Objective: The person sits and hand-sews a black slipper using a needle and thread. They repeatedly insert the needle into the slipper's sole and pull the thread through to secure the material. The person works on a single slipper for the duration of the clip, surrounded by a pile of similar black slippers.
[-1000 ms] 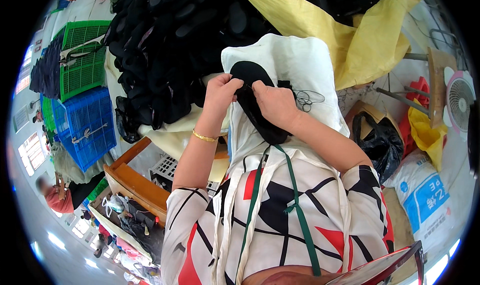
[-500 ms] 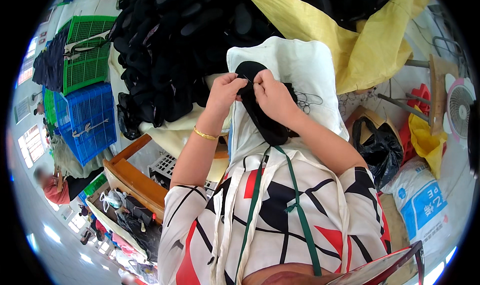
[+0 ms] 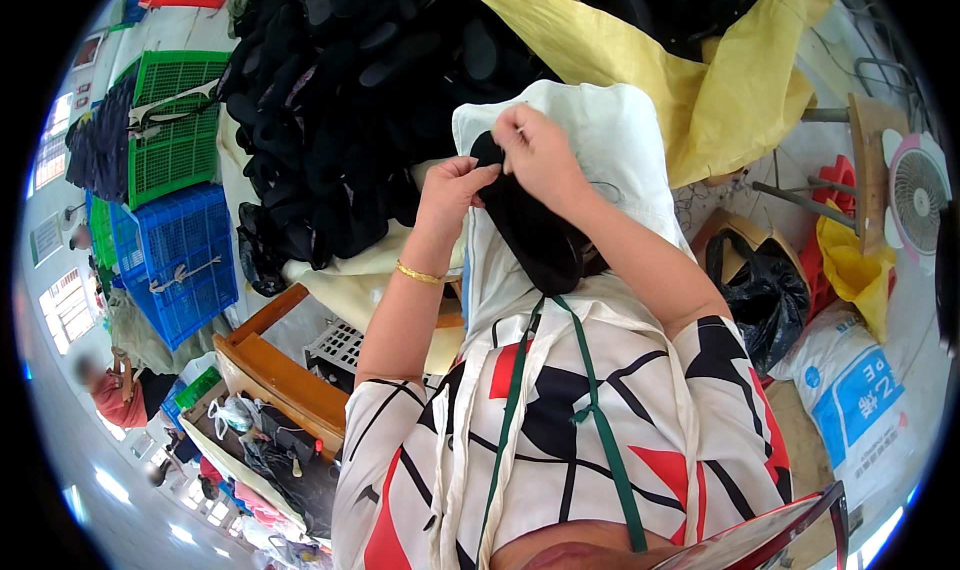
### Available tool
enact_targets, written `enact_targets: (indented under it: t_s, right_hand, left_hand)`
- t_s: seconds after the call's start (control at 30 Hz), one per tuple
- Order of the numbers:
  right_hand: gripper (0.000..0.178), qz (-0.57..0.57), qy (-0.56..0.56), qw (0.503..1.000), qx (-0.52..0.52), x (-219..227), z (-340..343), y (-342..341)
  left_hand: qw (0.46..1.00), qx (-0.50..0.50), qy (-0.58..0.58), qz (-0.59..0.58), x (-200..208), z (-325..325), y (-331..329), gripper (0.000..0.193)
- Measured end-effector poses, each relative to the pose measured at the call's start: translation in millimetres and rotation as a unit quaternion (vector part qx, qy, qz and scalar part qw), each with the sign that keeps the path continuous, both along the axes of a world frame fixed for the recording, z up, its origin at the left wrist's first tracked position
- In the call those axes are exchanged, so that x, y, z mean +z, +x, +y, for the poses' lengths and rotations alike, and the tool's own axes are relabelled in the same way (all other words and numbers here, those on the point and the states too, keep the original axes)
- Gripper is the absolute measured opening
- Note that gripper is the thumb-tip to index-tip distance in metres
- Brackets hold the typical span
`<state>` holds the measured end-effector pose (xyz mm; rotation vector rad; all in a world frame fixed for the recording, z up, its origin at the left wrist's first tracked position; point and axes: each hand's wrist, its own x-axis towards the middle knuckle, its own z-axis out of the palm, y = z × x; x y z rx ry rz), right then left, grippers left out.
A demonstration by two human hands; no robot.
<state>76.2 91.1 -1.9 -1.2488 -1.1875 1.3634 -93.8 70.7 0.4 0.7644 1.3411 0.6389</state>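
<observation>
A black cloth shoe lies lengthwise on a white cloth over my lap, its near end close to my body. At its far end, the edge is pinched between the thumb and fingers of my left hand, which wears a gold bracelet. My right hand is above the shoe's far part, fingertips drawn together. Whatever they pinch is too small to make out. Loose dark thread rests on the cloth beside my right wrist. My right hand hides part of the shoe.
Ahead and left rises a big heap of black shoes, beside a yellow sheet. Green and blue crates stand left, with a wooden frame. On the right are a fan and a black bag.
My right hand has lifted away from the shoe's edge, upward in the picture. My left hand keeps its pinch on the shoe and has shifted slightly. The shoe has turned a little.
</observation>
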Motion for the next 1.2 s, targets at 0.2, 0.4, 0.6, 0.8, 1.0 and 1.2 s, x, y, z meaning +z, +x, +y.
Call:
enact_targets:
  t_s: [0.2, 0.4, 0.6, 0.8, 1.0, 1.2]
  right_hand:
    - [0.02, 0.227, -0.264, 0.937, 0.013, 26.5, 1.1, 52.5]
    - [0.029, 0.387, -0.176, 0.809, -0.406, -23.3, -9.4, 283.2]
    - [0.016, 0.002, 0.019, 0.723, -0.691, 18.6, -112.0, 522.9]
    - [0.019, -0.187, 0.001, 0.807, -0.559, -15.5, -120.9, 493.3]
    - [0.03, -0.285, 0.018, 0.957, -0.045, -14.3, -54.6, 210.2]
    - [0.011, -0.414, 0.206, 0.849, 0.256, -12.0, -36.0, 91.5]
  left_hand:
    - [1.0, -0.001, 0.002, 0.005, -3.3, -2.2, -4.8, 0.008]
    - [1.0, -0.005, 0.013, 0.004, 2.9, -2.4, -3.4, 0.013]
    - [0.999, -0.021, 0.026, 0.016, 1.5, -1.5, -4.7, 0.019]
    - [0.97, -0.069, 0.152, 0.178, 15.8, 0.6, 5.3, 0.02]
    - [0.71, -0.194, 0.494, 0.463, 36.7, -18.6, 21.5, 0.02]
    - [0.722, -0.195, 0.501, 0.435, 33.4, -29.6, 24.3, 0.026]
